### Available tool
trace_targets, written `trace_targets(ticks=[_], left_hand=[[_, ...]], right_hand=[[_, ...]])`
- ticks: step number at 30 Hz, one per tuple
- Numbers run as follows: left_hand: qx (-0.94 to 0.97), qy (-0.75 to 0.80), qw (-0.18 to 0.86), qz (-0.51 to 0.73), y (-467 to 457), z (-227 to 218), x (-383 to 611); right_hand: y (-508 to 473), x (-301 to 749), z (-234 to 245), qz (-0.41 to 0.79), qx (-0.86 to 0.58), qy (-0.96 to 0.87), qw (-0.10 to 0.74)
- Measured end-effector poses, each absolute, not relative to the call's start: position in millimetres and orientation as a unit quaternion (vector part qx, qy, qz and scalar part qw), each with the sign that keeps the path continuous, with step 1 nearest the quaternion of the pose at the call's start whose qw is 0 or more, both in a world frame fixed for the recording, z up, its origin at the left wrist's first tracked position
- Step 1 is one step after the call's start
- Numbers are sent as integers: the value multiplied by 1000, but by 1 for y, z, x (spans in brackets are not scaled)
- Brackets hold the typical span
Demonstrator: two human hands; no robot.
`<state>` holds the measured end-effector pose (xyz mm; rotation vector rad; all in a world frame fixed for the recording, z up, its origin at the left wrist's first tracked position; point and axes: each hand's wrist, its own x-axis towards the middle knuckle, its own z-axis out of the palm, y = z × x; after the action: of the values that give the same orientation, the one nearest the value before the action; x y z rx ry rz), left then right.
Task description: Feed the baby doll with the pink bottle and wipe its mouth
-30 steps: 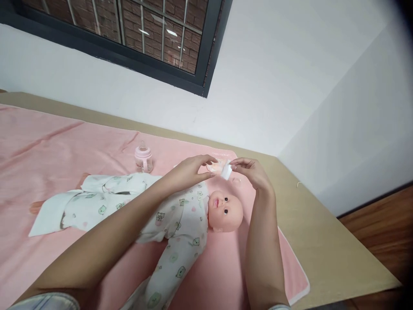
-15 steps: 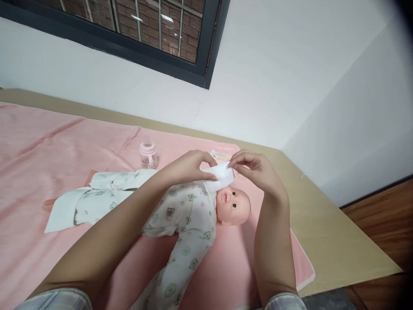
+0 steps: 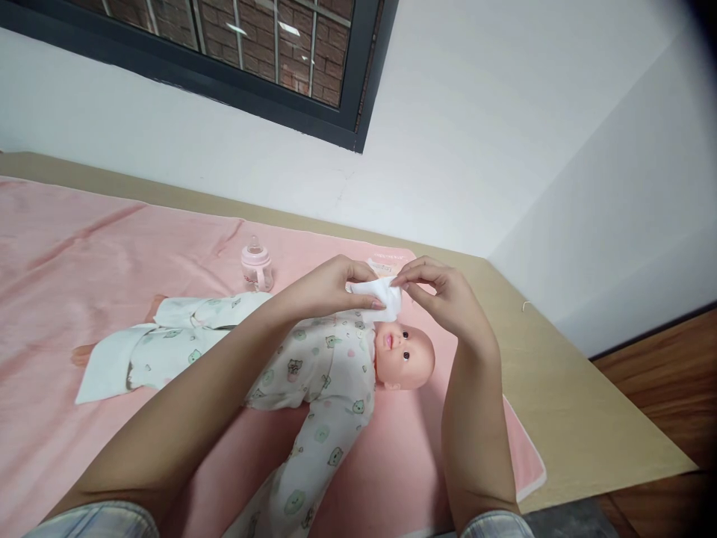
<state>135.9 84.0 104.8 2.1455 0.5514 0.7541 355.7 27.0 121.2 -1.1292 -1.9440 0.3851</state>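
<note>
Both hands at work on one white sheet [image 3: 389, 293], thin and creased, held up off the pink blanket [image 3: 61, 254] in front of the wearer; left hand [image 3: 330, 288] grips the sheet's left part, thumb on the near face, fingers curled behind; right hand [image 3: 448, 295] pinches the sheet's upper right corner between thumb and fingertips, the wrist bent so that the hand points left; sheet spans the short gap between the two hands and sags slightly below them; in this view its lower edge overlaps the shoulder of the doll [image 3: 330, 359], just beside the chin; contact between sheet and doll cannot be told; doll lies on its back on the blanket, head to the right, feet to the left, face upward, in a white suit printed with small green animals; left forearm crosses over the doll's body and hides part of it; baby bottle [image 3: 257, 267], clear with pink collar and handle, stands upright beyond the doll's legs, apart from both hands; a pale printed packet [image 3: 384, 267] lies on the blanket just behind the sheet, partly hidden, its lettering too small to read; blanket covers much of the wood-toned desk [image 3: 565, 403], whose bare surface shows at right and along the white wall [image 3: 448, 149]; dark-framed window [image 3: 358, 90] above, bars and brickwork visible through the glass.
</note>
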Motion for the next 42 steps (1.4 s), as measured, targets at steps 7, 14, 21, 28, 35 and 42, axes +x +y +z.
trace_targets(ticks=[7,14,21,28,35,42], left_hand=[[795,221,404,394,82,105,142],[796,260,402,371,77,108,141],[874,269,372,160,68,95,156],[887,291,335,129,59,87,164],[911,293,269,114,54,90,169],[925,307,210,77,47,92,171]], right_hand=[[30,346,117,208,-432,-780,402],[60,377,106,271,-422,-708,497],[133,420,-6,410,-541,-533,504],[147,425,-58,414,-554,-532,488],[154,431,-65,392,-557,-556,477],[155,433,-68,381,-560,-570,465]])
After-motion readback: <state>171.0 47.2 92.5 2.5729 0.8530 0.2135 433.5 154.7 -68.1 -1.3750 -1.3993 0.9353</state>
